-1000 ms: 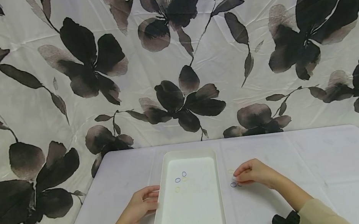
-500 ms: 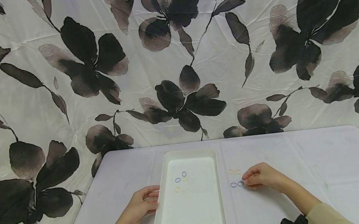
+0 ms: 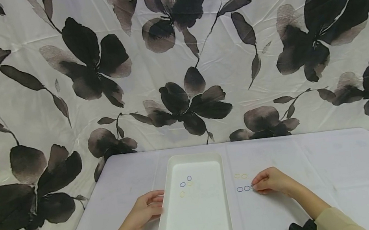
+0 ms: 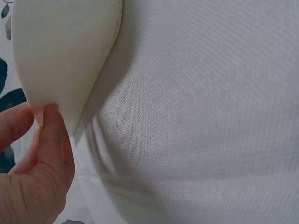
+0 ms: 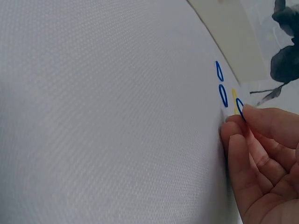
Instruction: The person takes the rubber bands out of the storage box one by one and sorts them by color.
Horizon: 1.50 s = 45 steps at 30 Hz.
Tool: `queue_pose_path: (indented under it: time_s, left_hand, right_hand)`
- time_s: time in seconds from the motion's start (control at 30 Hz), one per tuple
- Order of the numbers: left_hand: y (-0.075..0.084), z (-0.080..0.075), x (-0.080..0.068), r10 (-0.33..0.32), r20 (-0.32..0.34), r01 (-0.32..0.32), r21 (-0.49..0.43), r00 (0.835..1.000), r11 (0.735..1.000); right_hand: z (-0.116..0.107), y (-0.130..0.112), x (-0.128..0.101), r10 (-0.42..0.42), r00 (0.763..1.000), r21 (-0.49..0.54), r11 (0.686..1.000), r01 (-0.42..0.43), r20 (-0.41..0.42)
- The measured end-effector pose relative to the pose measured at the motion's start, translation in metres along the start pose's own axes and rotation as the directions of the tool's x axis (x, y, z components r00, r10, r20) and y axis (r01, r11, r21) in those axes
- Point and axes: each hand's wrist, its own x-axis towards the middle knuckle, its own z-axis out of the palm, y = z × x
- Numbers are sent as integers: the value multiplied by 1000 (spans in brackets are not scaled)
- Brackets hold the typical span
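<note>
A white tray point(image 3: 193, 217) lies on the table with two blue and two yellow thin rubber bands inside, among them a blue rubber band point(image 3: 182, 185). My left hand point(image 3: 146, 210) holds the tray's left edge; its fingertips point(image 4: 50, 112) meet the outer wall. To the right of the tray, a pair of yellow rubber bands point(image 3: 240, 176) lies above a pair of blue rubber bands point(image 3: 243, 189). Just beside these is my right hand point(image 3: 273, 180), low over the cloth. Between its thumb and finger it pinches another blue rubber band point(image 5: 240, 106), partly hidden by the fingertips.
White cloth covers the table point(image 3: 339, 171). Behind it hangs a floral curtain point(image 3: 251, 61). A black strap-like object point(image 3: 302, 229) sits by the right sleeve point(image 3: 336, 221).
My right hand has shifted right and slightly toward me, uncovering the yellow and blue rubber bands beside the tray. Over the last half second it has barely moved. My left hand and the tray stay put.
</note>
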Motion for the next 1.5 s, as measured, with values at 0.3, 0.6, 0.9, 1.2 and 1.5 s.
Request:
queue_pose_path:
  time_s: [0.3,0.6,0.9,1.2,1.5]
  left_hand:
    - [3,1,0,-15,-25,15,17,1000,1000]
    - [2,2,0,-18,-20,18,12,1000,1000]
    - [1,1,0,-4,-3,4,7,1000,1000]
    - [-1,1,0,-3,-9,3,8,1000,1000]
    - [0,1,0,-4,-10,4,4,1000,1000]
  right_hand:
    - [2,-3,1,23,999,-62,998,-25,-37]
    - [0,-7,-1,50,996,-126,990,-59,-70]
    - [-9,-16,0,24,999,-107,994,-28,-37]
    - [-8,-35,11,18,999,-64,998,-21,-36]
    - [-2,-54,22,-1,1000,-60,998,0,-19]
